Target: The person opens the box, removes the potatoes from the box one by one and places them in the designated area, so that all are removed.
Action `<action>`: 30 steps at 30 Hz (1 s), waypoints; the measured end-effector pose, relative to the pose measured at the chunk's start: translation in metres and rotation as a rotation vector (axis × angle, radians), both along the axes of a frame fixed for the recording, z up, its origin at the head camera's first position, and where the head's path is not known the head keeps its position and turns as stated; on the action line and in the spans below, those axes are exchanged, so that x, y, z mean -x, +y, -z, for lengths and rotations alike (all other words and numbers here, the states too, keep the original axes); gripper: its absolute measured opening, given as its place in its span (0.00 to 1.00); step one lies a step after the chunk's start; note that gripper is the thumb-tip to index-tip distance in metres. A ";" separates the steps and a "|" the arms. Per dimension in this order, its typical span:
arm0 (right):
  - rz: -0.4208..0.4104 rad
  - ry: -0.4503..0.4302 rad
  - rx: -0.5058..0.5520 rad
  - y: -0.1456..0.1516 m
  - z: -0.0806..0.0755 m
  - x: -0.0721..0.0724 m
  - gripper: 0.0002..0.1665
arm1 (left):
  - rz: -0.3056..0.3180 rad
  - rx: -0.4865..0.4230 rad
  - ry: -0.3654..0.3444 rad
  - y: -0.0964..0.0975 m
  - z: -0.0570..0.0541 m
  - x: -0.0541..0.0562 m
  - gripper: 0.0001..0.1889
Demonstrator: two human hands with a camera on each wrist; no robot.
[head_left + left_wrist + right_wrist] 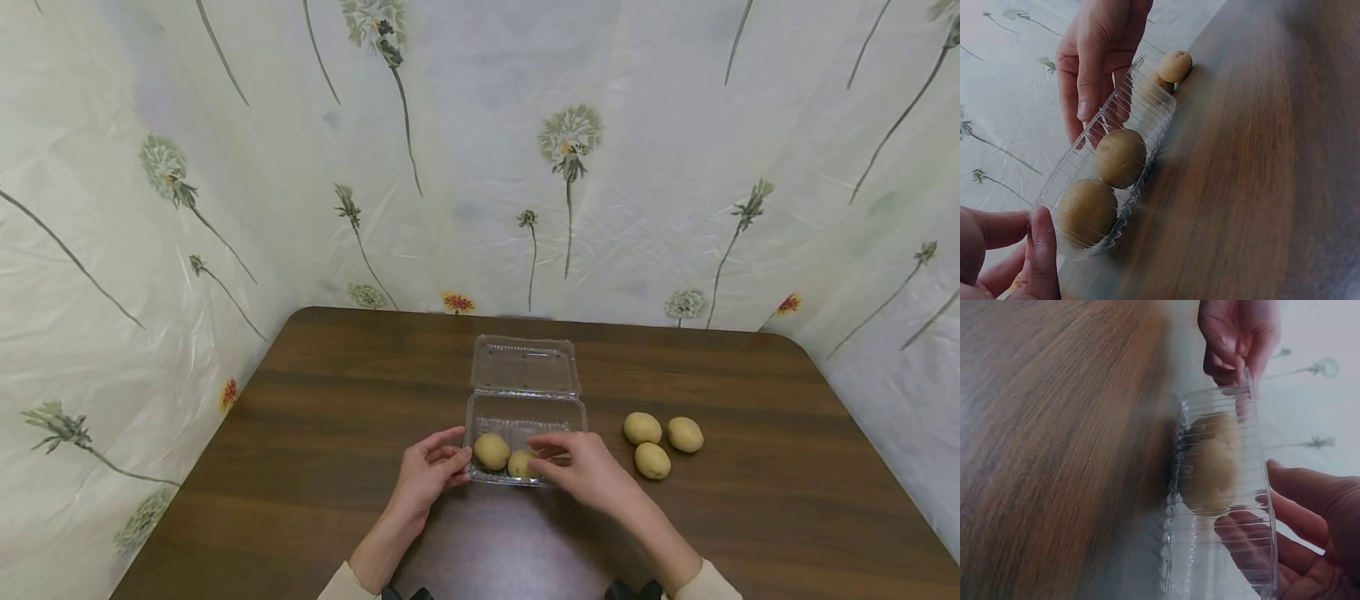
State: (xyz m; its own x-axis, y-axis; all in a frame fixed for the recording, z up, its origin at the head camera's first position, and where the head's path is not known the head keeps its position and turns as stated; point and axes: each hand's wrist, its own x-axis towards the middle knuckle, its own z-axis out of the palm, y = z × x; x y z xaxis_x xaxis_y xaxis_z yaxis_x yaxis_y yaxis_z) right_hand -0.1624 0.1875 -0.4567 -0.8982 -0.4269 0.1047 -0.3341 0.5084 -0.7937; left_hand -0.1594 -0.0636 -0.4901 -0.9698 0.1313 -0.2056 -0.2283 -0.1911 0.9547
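Observation:
A clear plastic clamshell container lies on the table with its lid folded back. Two yellowish potatoes, one at the left and one beside it, rest inside along the near wall. My left hand pinches the container's left rim between thumb and fingers, as the left wrist view also shows. My right hand reaches over the near right side, its fingers loosely extended down into the container near the second potato. In the right wrist view those fingers show through the ribbed wall, holding nothing.
Three more potatoes lie grouped on the brown wooden table right of the container: one at the back, one farther right, one nearer. A flower-patterned sheet hangs behind the table's far edge.

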 end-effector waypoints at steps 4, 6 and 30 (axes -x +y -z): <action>-0.010 0.025 -0.029 -0.003 0.002 0.002 0.19 | 0.000 0.002 -0.002 0.000 0.000 -0.001 0.23; -0.014 0.031 -0.047 -0.004 0.003 0.003 0.19 | 0.001 0.001 -0.001 0.000 0.000 -0.001 0.23; -0.126 -0.030 -0.244 -0.009 0.000 0.021 0.26 | 0.012 -0.007 0.017 -0.003 0.008 0.001 0.23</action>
State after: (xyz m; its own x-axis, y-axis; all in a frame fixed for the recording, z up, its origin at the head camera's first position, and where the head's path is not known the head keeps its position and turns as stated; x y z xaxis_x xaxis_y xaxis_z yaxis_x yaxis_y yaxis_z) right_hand -0.1838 0.1786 -0.4570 -0.8373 -0.5452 -0.0407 -0.3854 0.6415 -0.6633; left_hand -0.1605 -0.0663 -0.4977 -0.9715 0.1442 -0.1882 -0.2143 -0.1953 0.9570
